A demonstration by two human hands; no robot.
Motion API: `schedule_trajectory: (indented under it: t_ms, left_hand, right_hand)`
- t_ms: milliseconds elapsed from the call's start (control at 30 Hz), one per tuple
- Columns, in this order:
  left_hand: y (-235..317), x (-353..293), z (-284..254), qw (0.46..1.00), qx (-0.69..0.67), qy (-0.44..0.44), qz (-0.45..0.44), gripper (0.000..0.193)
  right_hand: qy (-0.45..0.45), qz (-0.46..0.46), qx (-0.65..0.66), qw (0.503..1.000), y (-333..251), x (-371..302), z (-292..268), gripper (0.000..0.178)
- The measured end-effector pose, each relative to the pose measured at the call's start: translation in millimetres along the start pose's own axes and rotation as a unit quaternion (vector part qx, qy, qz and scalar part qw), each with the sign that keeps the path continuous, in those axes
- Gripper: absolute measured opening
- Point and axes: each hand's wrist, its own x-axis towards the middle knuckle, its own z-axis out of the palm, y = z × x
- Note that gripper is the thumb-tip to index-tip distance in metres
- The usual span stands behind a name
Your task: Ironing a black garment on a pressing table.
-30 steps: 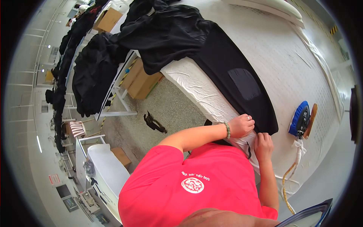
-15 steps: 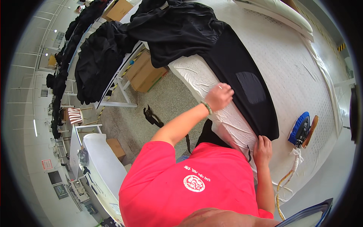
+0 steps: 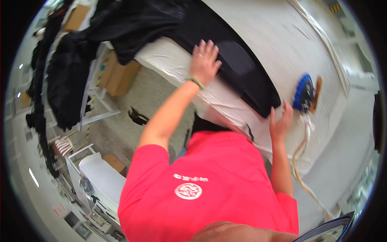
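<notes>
A black garment lies over the white padded table, with one long narrow section running toward me. A smoother dark patch shows on that section. My left hand, with a green bracelet at the wrist, is open over the section's near edge beside the patch. Whether its palm presses on the cloth I cannot tell. At the rounded end of the section is my right hand, thumb and fingers apart, holding nothing. The thumb is close to the hem; contact is unclear.
An iron with a blue cover stands on the white table at right, beside a brown board; its cord trails down. More black cloth hangs at left. A cardboard box sits under the table frame.
My right hand has let go of the garment's end and its fingers have spread. The left hand has gone from curled fingers to open ones. The whole view has shifted.
</notes>
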Motion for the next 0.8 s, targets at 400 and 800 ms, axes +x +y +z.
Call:
schedule_trajectory:
  t_ms: [400, 800]
  left_hand:
    - [193, -73, 32, 0.902, -0.236, -0.194, 0.306, 0.081]
    - [51, -47, 19, 0.982, -0.083, -0.144, 0.093, 0.087]
  right_hand:
    - [-0.127, 0.197, 0.044, 0.971, 49, 19, -15, 0.054]
    - [0.056, -0.051, -0.349, 0.934, 83, 82, -47, 0.072]
